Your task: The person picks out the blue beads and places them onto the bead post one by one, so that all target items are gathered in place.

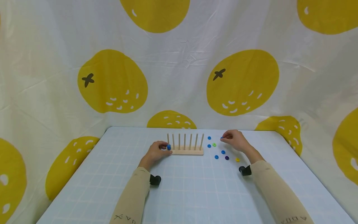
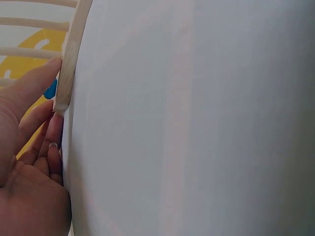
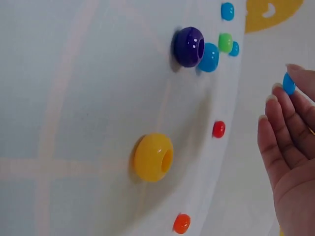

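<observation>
The left hand (image 1: 155, 151) gripped the peg rack (image 1: 186, 152) at its left end. To its right, above the table (image 1: 179, 189), the right hand (image 1: 235, 140) pinched a blue bead (image 3: 289, 84). The right wrist view disclosed a red bead (image 3: 219, 129) and an orange bead (image 3: 181, 223), unseen in the head view.
</observation>
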Demonstrator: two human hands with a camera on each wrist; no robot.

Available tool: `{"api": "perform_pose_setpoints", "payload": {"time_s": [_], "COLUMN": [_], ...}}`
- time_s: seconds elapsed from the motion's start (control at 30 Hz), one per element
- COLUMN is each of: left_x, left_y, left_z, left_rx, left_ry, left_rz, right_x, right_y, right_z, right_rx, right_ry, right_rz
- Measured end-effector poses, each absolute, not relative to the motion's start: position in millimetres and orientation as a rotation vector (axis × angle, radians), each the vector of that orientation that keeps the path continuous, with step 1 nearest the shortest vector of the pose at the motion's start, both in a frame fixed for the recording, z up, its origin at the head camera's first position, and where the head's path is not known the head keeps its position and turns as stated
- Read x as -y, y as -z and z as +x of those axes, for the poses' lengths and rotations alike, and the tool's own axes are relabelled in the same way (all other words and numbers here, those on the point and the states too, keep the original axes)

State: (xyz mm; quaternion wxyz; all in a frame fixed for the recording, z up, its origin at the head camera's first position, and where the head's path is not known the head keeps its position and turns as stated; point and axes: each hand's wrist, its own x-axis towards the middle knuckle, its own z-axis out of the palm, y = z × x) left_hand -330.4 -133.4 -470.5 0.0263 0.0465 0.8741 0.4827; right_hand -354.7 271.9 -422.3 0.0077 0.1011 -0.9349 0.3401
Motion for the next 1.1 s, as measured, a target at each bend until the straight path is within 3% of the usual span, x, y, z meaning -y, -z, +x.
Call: {"api": "perform_pose_setpoints", "payload": {"time_s": [1.1], "left_x": [133], "left_y": [468], "left_z": [-328], "left_rx": [-2.690], "left_ry": [-1.520], "left_rz": [0.163], "right_x": [-193], "right_y": [380], "right_z": [-323], "right_rx": [2.636], "right_ry": [-1.131], "right_rz": [0.752]}}
